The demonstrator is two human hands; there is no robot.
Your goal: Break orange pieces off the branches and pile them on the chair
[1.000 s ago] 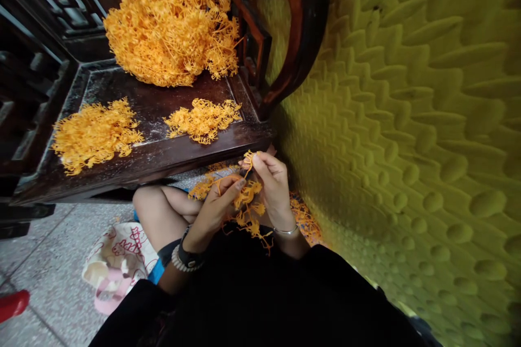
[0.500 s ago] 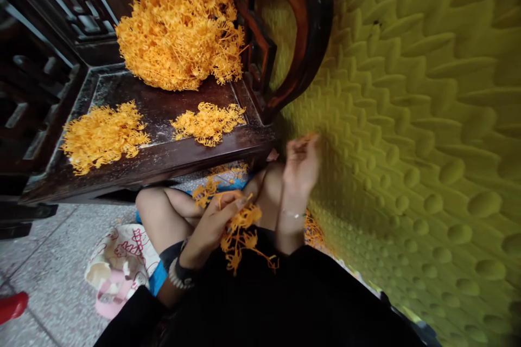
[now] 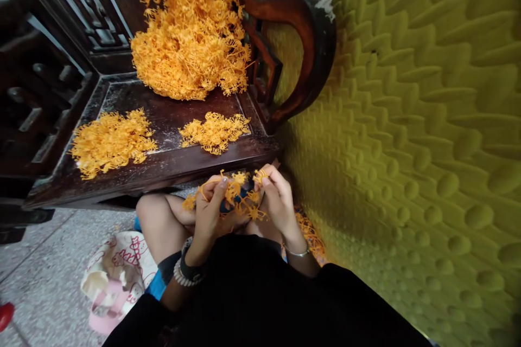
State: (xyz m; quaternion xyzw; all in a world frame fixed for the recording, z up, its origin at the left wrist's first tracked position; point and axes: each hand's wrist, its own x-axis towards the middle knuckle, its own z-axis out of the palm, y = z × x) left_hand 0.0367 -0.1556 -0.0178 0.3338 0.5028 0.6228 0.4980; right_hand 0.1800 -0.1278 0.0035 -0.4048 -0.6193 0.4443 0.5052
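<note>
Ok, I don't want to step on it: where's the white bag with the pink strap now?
In the head view, the white bag is at lower left on the speckled floor, beside the left leg, below and left of the left hand.

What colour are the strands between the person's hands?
The strands are orange, best seen in the head view.

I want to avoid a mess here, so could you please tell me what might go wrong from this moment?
1. The left hand and right hand pinch thin, branching orange sprigs, which might tangle or snap if pulled hard.
2. The smaller pile and the left pile lie near the seat's front edge; a bump could perhaps knock pieces off.
3. The tall heap rises behind them and might slump forward if disturbed.
</note>
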